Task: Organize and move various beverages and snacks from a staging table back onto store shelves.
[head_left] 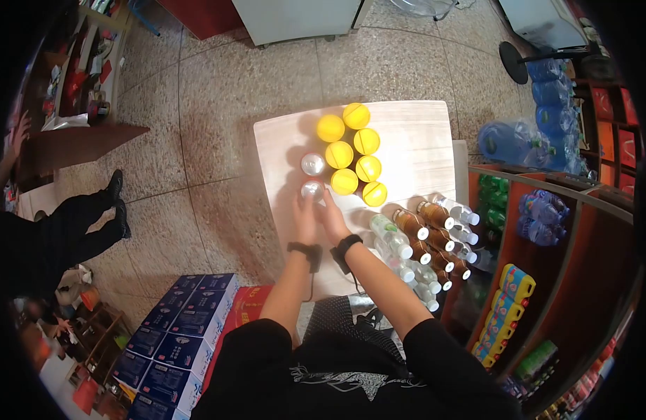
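Both hands meet around a silver-topped can [311, 190] near the left part of the pale wooden table [414, 133]. My left hand [305, 218] lies against its near left side, and my right hand [331, 218] against its near right side. A second silver-topped can [312, 164] stands just beyond it. To the right of the cans, several yellow-lidded containers [339, 155] stand close together in two rows. Clear bottles [393, 236] and brown bottles with white caps [411, 224] are grouped at the table's near right.
Blue boxes [181, 350] are stacked at the lower left, beside a red box [246, 308]. A wooden shelf [568, 269] with packaged goods runs along the right. Large blue water bottles [508, 140] stand behind it. Another person's dark shoes [118, 203] show at the left.
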Motion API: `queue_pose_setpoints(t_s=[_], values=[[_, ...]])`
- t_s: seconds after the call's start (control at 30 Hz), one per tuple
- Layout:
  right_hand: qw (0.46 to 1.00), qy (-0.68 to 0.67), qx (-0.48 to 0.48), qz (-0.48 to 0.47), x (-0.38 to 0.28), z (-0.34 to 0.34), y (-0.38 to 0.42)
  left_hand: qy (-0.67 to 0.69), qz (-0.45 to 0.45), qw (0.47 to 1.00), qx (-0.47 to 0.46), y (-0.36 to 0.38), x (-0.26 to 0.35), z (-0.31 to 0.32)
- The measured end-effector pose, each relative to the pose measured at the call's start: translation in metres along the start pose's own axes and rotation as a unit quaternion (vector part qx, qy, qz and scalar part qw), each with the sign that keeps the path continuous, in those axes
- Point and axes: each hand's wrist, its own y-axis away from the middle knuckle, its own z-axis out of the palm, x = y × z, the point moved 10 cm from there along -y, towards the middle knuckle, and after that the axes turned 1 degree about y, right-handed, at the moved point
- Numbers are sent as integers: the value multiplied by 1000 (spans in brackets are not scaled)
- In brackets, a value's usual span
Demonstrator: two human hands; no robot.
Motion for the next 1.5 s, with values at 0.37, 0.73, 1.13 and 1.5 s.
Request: queue_pose_setpoints(t_s=[0.37, 0.73, 1.13, 1.5], values=[[990, 118, 27, -77, -21, 19, 1, 130, -92, 985, -61, -29, 32, 22], [978, 110, -72, -160, -92, -17, 238, -98, -184, 963, -168, 113, 6, -20], [57, 13, 81, -995, -116, -25, 856, -212, -85, 905, -359, 292, 17, 87], [-152, 192, -117, -963, 49, -78, 1017, -336, -113, 757, -549, 490, -67, 173]])
